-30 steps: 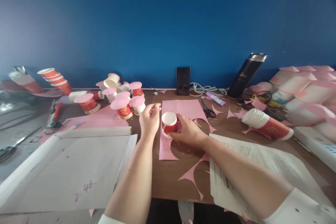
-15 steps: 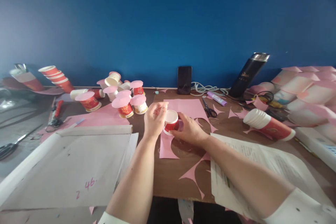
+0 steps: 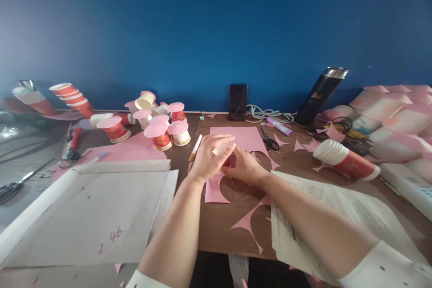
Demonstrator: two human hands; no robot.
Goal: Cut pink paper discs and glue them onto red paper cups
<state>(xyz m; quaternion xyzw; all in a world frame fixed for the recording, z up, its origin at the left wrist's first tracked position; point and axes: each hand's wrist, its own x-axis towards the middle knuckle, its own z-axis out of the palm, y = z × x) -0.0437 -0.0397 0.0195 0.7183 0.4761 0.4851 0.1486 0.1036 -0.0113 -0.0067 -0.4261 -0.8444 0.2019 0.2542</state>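
Between my hands is a red paper cup [image 3: 232, 160], mostly hidden, standing over the pink paper. My right hand [image 3: 248, 167] is wrapped round its right side. Stretched across the cup's pale top [image 3: 220, 148] is my left hand [image 3: 209, 156], fingers extended and lying flat over it. Just left of that hand lies a slim pen-like tool [image 3: 195, 147] with a white and orange-brown body. A pink paper sheet [image 3: 238, 137] with round cut-outs lies beneath and behind the hands.
Several cups with pink discs [image 3: 157, 130] stand at the back left. A white board [image 3: 84, 216] lies at front left, printed sheets [image 3: 317, 207] at right. Scissors [image 3: 269, 139], a phone [image 3: 238, 102], a black flask [image 3: 319, 94] and stacked cups [image 3: 347, 160] are behind and right.
My left hand has moved from the cup's left side onto its top, its fingers now reaching right. The pen-like tool has come into sight. My right hand stays at the cup.
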